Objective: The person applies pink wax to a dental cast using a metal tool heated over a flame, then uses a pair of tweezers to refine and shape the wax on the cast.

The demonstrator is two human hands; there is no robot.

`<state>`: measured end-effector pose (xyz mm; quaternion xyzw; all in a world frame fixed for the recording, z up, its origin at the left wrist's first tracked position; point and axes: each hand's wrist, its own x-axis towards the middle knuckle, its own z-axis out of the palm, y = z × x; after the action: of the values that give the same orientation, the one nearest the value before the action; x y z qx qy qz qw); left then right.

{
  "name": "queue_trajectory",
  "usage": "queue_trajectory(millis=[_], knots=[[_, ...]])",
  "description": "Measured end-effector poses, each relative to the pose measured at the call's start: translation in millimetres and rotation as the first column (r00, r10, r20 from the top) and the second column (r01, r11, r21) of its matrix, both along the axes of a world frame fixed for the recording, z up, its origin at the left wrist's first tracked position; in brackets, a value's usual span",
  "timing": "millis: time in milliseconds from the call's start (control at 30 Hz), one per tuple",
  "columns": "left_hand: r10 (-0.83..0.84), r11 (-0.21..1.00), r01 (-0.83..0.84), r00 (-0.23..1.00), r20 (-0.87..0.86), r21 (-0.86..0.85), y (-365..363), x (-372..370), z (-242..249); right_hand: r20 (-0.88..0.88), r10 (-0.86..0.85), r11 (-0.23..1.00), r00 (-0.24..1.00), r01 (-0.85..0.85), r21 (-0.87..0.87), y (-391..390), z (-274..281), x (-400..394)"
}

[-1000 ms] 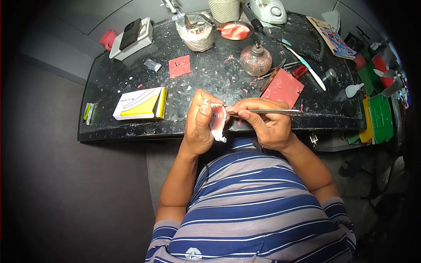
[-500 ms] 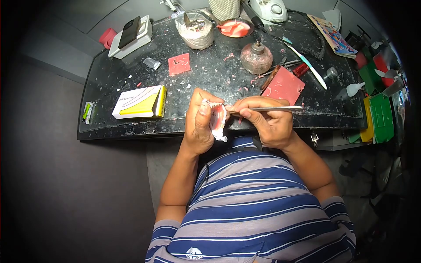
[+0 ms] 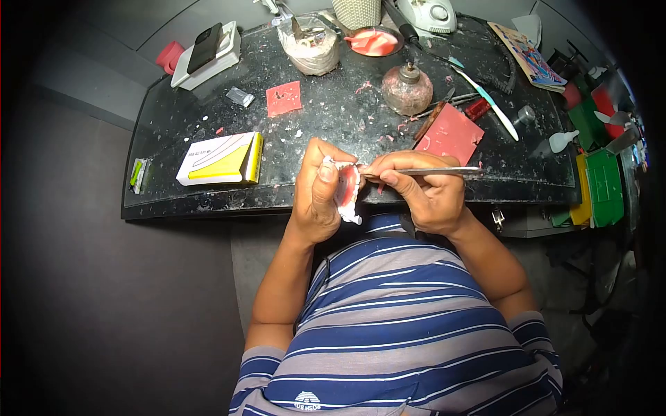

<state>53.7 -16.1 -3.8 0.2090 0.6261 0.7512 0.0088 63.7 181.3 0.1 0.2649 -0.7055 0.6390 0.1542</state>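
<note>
A dental model (image 3: 348, 193), white with pink wax and a row of teeth, is gripped in my left hand (image 3: 318, 191) with the thumb laid across its side. My right hand (image 3: 424, 188) pinches a slim metal carving tool (image 3: 440, 170) like a pen. The tool's tip end meets the model's upper edge, where fingers partly hide the contact. Both hands are held close together just over the front edge of the dark workbench (image 3: 208, 202). Behind my right hand lies a pink wax sheet (image 3: 451, 135).
A spirit lamp (image 3: 407, 90), a toothbrush (image 3: 492, 107), a dish of pink wax (image 3: 374, 43) and a bag of white material (image 3: 311, 55) stand farther back. Leftward are a yellow-and-white box (image 3: 220, 159), a small wax square (image 3: 284, 99) and a phone (image 3: 206, 48).
The model is turned very slightly in my left hand. My right hand and the carving tool stay almost in place; the whole view has shifted a little.
</note>
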Motion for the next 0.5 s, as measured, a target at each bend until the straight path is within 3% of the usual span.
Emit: queue_trajectory(millis=[100,167,367,500], knots=[[0.011,1.0,-0.011,1.0,0.016,-0.008,0.6,0.6,1.0,0.019,0.038,0.996,0.999,-0.036,-0.087,-2.0,-3.9,1.3],[-0.01,1.0,0.01,1.0,-0.003,-0.022,-0.2,0.3,0.9,0.147,0.05,0.979,0.988,-0.02,-0.203,-4.6,-2.8,2.9],[0.009,1.0,-0.009,1.0,0.017,0.005,1.1,0.6,1.0,0.029,0.025,0.997,0.999,-0.023,-0.077,-0.1,-5.5,0.0],[-0.009,1.0,0.009,1.0,0.007,0.004,-0.9,-0.3,-1.7,0.066,0.035,0.996,0.997,-0.03,-0.079,-0.8,-3.6,1.1]])
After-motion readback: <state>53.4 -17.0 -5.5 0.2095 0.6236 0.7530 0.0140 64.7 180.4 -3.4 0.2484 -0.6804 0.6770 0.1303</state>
